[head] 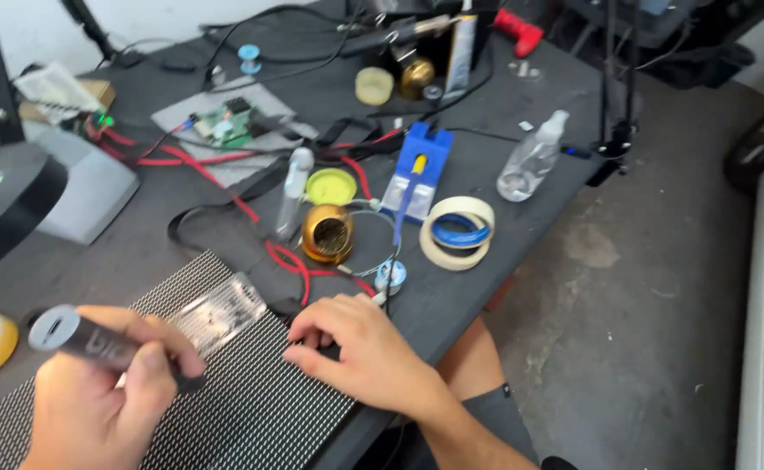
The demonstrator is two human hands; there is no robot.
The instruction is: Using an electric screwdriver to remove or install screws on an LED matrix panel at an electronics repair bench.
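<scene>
Dark workshop surface [521, 96] carries a large dotted LED panel [225, 400] at its near edge. On the panel, the right hand [369, 348] presses flat, fingers spread and grasping nothing. Left hand [103, 396] fingers clench a dark cylindrical tool [94, 338], tip down beside a clear plastic piece [221, 309]. Panel rework seems underway; steady tip placement matters. Nearby: masking tape roll [458, 233], brass tip cleaner [328, 233].

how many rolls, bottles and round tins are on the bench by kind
Tape rolls: 2, a cream masking tape ring and a blue tape ring inside it
Clear plastic bottles: 2, and
Round tins: 2, brass tip-cleaner and yellow-green lid tin
Total: 6
</scene>
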